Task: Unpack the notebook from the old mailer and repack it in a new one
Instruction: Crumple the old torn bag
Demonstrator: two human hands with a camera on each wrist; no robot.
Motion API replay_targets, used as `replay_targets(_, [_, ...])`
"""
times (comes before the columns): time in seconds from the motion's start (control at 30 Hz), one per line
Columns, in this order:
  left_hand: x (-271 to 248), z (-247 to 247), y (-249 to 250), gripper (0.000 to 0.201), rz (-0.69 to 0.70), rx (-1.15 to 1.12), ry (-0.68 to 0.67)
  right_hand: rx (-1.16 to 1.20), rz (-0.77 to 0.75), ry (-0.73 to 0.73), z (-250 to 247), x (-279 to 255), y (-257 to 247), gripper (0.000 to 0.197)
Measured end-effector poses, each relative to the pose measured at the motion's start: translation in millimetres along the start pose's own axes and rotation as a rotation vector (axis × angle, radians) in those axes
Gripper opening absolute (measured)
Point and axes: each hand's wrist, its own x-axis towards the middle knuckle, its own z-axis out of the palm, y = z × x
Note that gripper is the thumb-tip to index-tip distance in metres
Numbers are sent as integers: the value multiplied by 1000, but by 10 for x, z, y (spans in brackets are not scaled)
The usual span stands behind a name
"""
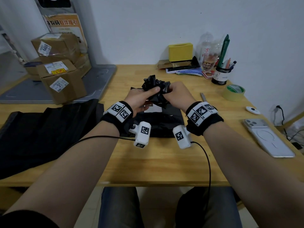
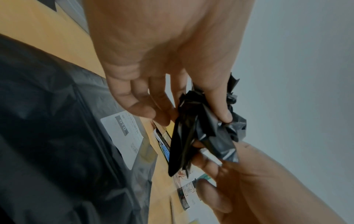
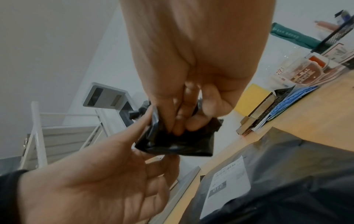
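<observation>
Both hands shared the grip on a crumpled wad of black plastic [image 1: 155,87], held up above the tabletop [image 1: 164,162]: the left hand [image 1: 141,97] pinched it between thumb and fingers, and the right hand [image 1: 176,94] had its fingers curled into it from the other side. Wad looked like the old mailer balled up, or a strip torn from it; could not tell which. Below the hands a flat black mailer [image 1: 161,124] lay on the tabletop, white shipping label [image 3: 228,188] facing up, reading "010". Notebook itself not visible in any view; judged likely inside that flat mailer, but the frames did not confirm it. More black poly material [image 1: 46,137] lay spread at the left of the tabletop, possibly spare mailers. Tape roll [image 1: 234,92] and a phone [image 1: 268,137] sat at the right, untouched. Judgement on progress: unpacking appeared done and repacking well along or finished, with disposal of the scrap left. Whether the flat mailer's flap was sealed could not be seen.
</observation>
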Motion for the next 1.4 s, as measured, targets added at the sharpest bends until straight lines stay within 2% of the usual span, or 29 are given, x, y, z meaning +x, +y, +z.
replay_targets(0.07, [17, -18, 0, 30, 14, -15, 31, -12, 19, -59, -27, -31, -38, 28])
replay_targets(0.23, [11, -45, 53, 16, 2, -30, 76, 21, 88, -146, -91, -63, -136, 16])
replay_targets(0.33, [51, -93, 64, 23, 11, 39, 181, 25, 110, -55, -149, -51, -173, 24])
replay_targets(0.43, [45, -146, 53, 21, -1, 76, 223, 50, 86, 96, -200, -33, -181, 19])
replay_targets(0.5, [47, -171, 25, 24, -9, 91, 225, 106, 88, 51, -193, -54, -195, 22])
replay_targets(0.57, [37, -159, -1, 26, -7, 111, 198, 85, 64, -49, -157, -78, -203, 39])
replay_targets(0.63, [27, -140, -19, 24, -3, 133, 182, 12, 42, -87, -104, -85, -205, 52])
replay_targets(0.7, [-5, -124, -30, 22, 14, 138, 169, -79, 14, -73, -49, -87, -194, 47])
replay_targets(0.83, [-86, -73, -47, 29, 53, 157, 122, -213, 16, -64, 26, -165, -171, 8])
replay_targets(0.97, [-144, -30, -56, 32, 142, 182, 142, -109, 38, -84, -35, -328, -171, 12])
replay_targets(1.07, [-197, 60, -83, 27, 134, 223, 128, -21, 61, -77, -138, -490, -166, 20])
replay_targets(1.13, [-284, 199, -72, 26, 114, 225, 70, -68, 75, -42, -200, -612, -147, 21])
replay_targets(1.23, [-477, 408, -16, 19, 130, 199, -42, -141, 110, 21, -269, -782, -75, 38])
replay_targets(1.4, [-708, 551, -41, 16, 116, 212, -174, -71, 168, 130, -370, -1005, 111, 34])
